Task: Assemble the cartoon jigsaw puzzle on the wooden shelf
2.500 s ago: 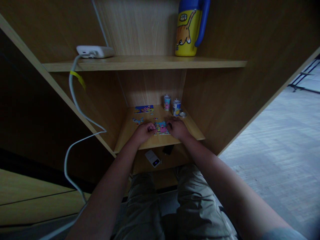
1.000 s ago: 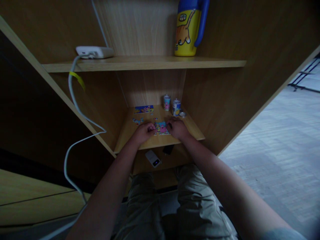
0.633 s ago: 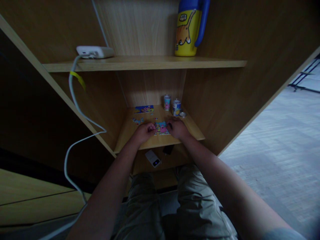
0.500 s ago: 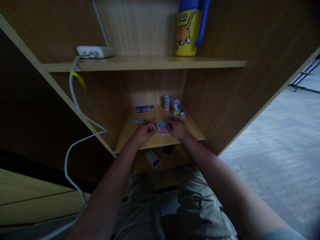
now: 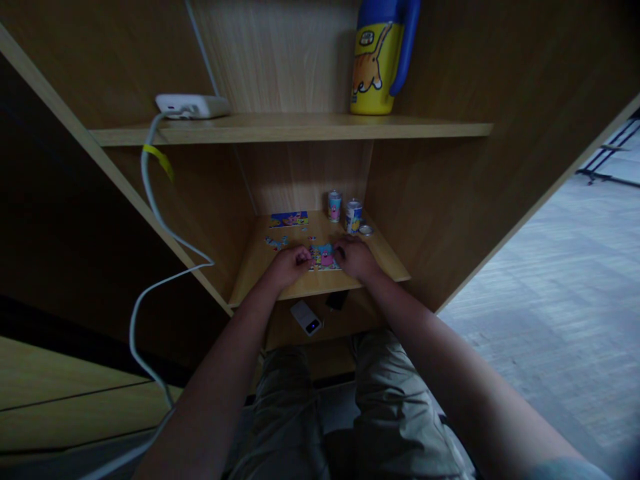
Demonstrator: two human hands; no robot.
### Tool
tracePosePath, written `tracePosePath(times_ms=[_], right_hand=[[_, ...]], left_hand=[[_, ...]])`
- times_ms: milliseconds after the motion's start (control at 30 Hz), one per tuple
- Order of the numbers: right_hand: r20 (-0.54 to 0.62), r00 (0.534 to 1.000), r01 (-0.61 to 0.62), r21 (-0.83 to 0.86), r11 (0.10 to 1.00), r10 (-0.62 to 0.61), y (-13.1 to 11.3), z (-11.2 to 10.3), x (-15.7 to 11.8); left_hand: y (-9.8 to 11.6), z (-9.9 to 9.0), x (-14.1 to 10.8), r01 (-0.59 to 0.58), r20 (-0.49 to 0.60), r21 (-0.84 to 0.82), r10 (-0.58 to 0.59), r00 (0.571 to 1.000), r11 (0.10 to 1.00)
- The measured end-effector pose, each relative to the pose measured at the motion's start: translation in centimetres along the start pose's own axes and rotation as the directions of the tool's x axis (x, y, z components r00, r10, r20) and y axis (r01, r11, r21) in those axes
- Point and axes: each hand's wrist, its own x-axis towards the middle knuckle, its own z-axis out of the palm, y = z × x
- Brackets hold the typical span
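A small, colourful jigsaw puzzle (image 5: 325,257) with a pink figure lies flat on the lower shelf, between my two hands. At its left edge is my left hand (image 5: 291,265), fingers curled together; what they hold, if anything, is too small to make out. My right hand (image 5: 354,258) rests at the right edge with bent fingers, their tips partly hidden. Loose puzzle pieces (image 5: 277,243) lie beyond my left hand, and another small piece (image 5: 312,238) sits just behind the puzzle. Farther back is a printed picture card (image 5: 289,219).
Two printed cans (image 5: 335,207) stand at the back right, with a round metal lid (image 5: 366,230) beside them. Above, the upper shelf (image 5: 290,127) carries a yellow-blue mug (image 5: 374,67) and a white charger (image 5: 193,106) with a hanging cable. A power bank (image 5: 306,318) lies below.
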Motion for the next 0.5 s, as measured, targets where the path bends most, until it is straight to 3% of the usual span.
tracePosePath(times_ms=[500], right_hand=[[-0.002, 1.0, -0.007, 0.007, 1.0, 0.007, -0.02, 0.0, -0.03]], left_hand=[[-0.4, 0.15, 0.05, 0.004, 0.004, -0.025, -0.004, 1.0, 1.0]])
